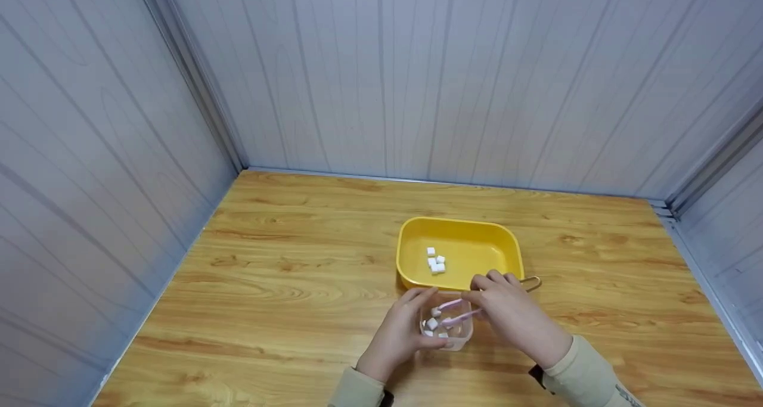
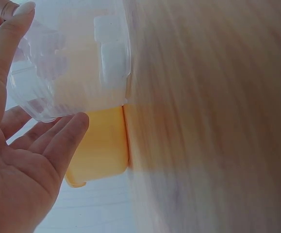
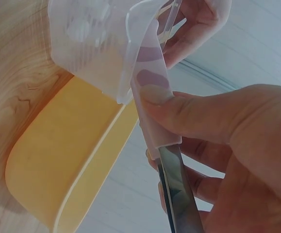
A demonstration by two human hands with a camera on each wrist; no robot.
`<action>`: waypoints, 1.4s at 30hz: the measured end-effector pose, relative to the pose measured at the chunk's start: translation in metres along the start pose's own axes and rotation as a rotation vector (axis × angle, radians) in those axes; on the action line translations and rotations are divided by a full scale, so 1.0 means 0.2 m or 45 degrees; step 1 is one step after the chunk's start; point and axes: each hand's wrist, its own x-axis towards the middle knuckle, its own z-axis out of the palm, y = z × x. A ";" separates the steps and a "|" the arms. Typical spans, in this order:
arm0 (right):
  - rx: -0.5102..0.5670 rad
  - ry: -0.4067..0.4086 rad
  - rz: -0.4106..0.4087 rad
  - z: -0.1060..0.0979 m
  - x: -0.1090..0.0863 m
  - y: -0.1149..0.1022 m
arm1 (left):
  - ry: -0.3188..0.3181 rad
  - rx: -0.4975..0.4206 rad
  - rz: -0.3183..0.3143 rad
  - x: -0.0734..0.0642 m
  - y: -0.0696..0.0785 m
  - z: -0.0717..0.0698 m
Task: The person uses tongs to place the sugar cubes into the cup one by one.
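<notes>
My left hand (image 1: 394,328) grips a small clear plastic box (image 1: 458,343), thumb on its near side and fingers on its far side. Several white cubes (image 1: 432,323) lie in the box. With thumb and fingers, my right hand (image 1: 517,313) pinches a pair of tongs (image 3: 179,187), metal with pink tips. Those tips reach down into the box, spread a little apart, close to the cubes; whether they touch one cannot be told. Just beyond the box stands a yellow tray (image 1: 477,258) holding several more white cubes (image 1: 438,268).
All of this stands on a wood-grain table (image 1: 286,276). Pale panelled walls (image 1: 411,85) rise at the back and both sides. The tongs' looped metal end (image 1: 534,283) sticks out past my right hand, beside the tray's near right corner.
</notes>
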 end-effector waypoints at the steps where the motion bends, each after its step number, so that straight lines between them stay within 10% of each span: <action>1: 0.005 -0.003 0.000 0.00 0.00 0.00 | -0.001 -0.004 -0.004 0.00 0.00 0.00; 42: 0.136 0.012 0.165 -0.17 0.05 0.18 | -0.017 -0.008 -0.064 0.01 0.01 -0.01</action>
